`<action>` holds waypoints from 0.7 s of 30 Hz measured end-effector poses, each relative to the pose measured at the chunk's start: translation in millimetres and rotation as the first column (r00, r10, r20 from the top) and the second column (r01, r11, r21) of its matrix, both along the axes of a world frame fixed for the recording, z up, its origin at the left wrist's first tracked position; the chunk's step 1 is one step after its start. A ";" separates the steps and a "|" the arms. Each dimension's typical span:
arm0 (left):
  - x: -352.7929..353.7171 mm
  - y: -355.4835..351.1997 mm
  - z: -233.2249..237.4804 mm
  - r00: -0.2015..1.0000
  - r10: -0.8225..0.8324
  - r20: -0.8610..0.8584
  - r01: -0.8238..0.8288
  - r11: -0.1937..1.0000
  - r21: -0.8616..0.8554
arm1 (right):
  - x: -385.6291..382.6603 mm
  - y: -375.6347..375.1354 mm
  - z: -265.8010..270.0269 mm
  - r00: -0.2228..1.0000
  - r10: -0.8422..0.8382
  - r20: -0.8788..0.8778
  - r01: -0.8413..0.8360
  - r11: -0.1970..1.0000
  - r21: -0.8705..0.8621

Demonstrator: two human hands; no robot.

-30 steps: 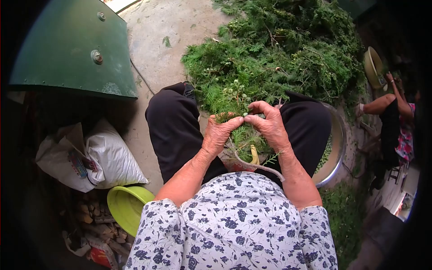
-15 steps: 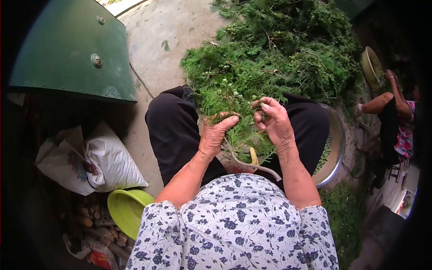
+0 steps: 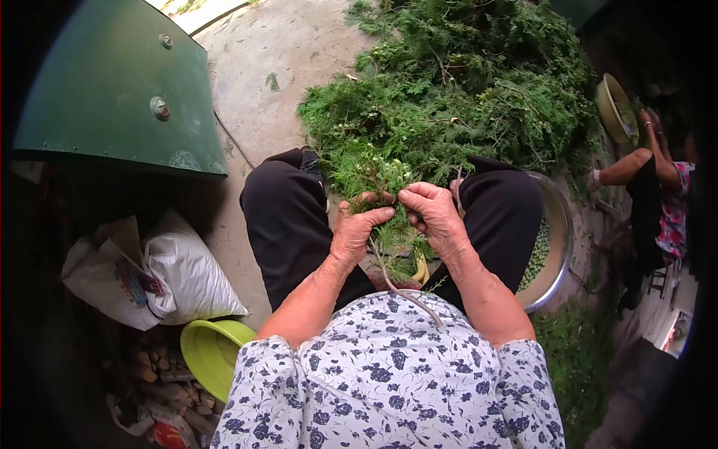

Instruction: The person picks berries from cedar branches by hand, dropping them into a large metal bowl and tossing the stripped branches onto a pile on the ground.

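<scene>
A green sprig (image 3: 372, 173) is standing up between the 2 hands, its bare stem trailing back toward the body. The left hand (image 3: 354, 233) is gripping it in a closed fist. The right hand (image 3: 432, 215), just beside the left, is pinching its foliage with curled fingers. Beyond the hands a pile (image 3: 471, 90) of greenery is lying. Right of the right hand a metal basin (image 3: 562, 224) is holding green bits.

Wearer, viewed from above. Torso: white short-sleeved blouse (image 3: 389, 374) printed all over with small dark-blue flowers; the sleeves end in loose hems above the elbows. Legs: plain black trousers (image 3: 280, 217). Forearms, left hand (image 3: 353, 233) and right hand (image 3: 434, 213) are bare.
</scene>
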State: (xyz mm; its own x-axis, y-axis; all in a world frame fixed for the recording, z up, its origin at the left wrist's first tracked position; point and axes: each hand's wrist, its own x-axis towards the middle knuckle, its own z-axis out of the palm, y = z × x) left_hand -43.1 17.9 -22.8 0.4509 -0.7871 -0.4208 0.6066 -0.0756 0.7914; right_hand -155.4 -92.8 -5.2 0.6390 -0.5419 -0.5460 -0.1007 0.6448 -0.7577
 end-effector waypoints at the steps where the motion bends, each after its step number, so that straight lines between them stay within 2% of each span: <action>1: 0.3 0.0 -2.4 0.998 0.009 -0.058 -0.009 1.000 -0.006 | 0.8 0.5 2.4 1.000 0.013 -0.026 -0.013 1.000 -0.023; 3: 2.6 -0.3 -9.4 0.993 0.021 -0.117 -0.022 1.000 -0.011 | 2.3 2.7 3.6 0.998 0.027 -0.053 -0.030 0.999 -0.044; 5: 5.7 -2.9 -11.3 0.907 0.090 -0.410 -0.114 0.993 -0.034 | 2.6 5.5 3.4 0.996 0.015 -0.083 -0.031 0.980 -0.196; 6: 3.8 -3.1 -10.2 0.907 0.093 -0.411 -0.117 0.993 -0.032 | 2.3 6.8 0.5 0.996 0.018 -0.084 -0.034 0.980 -0.194; 8: -1.8 -8.2 7.5 0.903 0.192 -0.385 -0.225 0.973 -0.042 | 2.2 9.4 -6.2 0.995 0.015 -0.102 -0.072 0.808 -0.585; 9: -1.3 -8.0 0.6 0.904 0.186 -0.385 -0.214 0.976 -0.033 | 1.6 10.9 -6.1 0.995 0.018 -0.103 -0.075 0.808 -0.584; 11: -1.6 -8.6 4.1 0.919 0.175 -0.353 -0.200 0.979 -0.036 | 2.0 14.1 -1.6 0.990 0.019 -0.141 -0.111 0.725 -0.680; 12: -1.4 -9.0 5.3 0.934 0.161 -0.319 -0.183 0.982 -0.040 | 2.3 14.7 -3.1 0.990 0.023 -0.143 -0.115 0.725 -0.679; 14: -0.5 -9.8 0.9 0.927 0.142 -0.348 -0.168 0.985 -0.045 | 2.8 15.7 -7.1 0.993 0.052 -0.107 -0.116 0.642 -0.758; 19: 0.7 -8.9 0.0 0.933 0.087 -0.349 -0.100 0.995 -0.019 | -0.9 16.2 -9.5 0.979 0.098 -0.177 -0.194 0.703 -0.684; 21: -1.7 -10.9 -0.6 0.968 0.158 -0.195 -0.175 0.982 -0.070 | 0.4 15.2 -9.5 0.971 0.121 -0.205 -0.227 0.720 -0.656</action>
